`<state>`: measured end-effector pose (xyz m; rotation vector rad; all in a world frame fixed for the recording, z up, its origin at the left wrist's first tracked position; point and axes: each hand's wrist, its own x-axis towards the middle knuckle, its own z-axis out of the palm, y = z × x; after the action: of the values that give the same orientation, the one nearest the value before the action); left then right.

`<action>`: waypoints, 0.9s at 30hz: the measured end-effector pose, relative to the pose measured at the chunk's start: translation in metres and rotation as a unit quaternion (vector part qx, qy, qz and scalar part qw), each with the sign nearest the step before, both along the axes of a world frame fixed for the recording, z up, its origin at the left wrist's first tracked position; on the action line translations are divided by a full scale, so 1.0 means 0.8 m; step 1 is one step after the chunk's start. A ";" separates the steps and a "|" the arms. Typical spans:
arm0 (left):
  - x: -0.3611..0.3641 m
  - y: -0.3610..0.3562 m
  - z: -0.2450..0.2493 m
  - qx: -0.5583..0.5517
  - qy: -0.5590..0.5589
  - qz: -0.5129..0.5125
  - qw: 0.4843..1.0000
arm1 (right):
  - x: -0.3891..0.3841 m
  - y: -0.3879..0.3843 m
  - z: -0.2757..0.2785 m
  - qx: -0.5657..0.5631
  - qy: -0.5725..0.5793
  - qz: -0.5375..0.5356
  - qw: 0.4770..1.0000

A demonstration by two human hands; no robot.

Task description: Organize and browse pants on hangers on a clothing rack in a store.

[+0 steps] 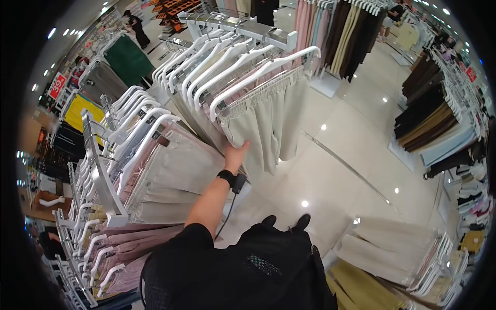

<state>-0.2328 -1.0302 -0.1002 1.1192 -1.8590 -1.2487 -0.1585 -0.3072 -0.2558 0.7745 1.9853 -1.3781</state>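
My left hand, with a black band and a small corded device on the wrist, is closed on the side edge of a pair of cream trousers. Its thumb lies on the front of the cloth, while the fingers are hidden behind it. The trousers have a gathered waistband and hang by clips from a white hanger. More white hangers with pale and pink garments are packed behind it on a metal rail. My right hand is out of view.
Close on my left stands another rack with light grey trousers and pink garments. Cream trousers hang at the lower right. Dark trousers line the far right, above a glossy tiled floor. A person stands in the background.
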 end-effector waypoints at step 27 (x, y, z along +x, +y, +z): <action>-0.027 0.166 0.233 0.081 0.222 0.116 0.965 | -0.641 -0.195 -0.116 -0.090 0.016 0.337 0.937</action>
<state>-0.2542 -0.8971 0.0866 1.0041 -1.2767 -1.3948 -0.6715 -0.4631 -0.3488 -0.0329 1.8554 -1.1222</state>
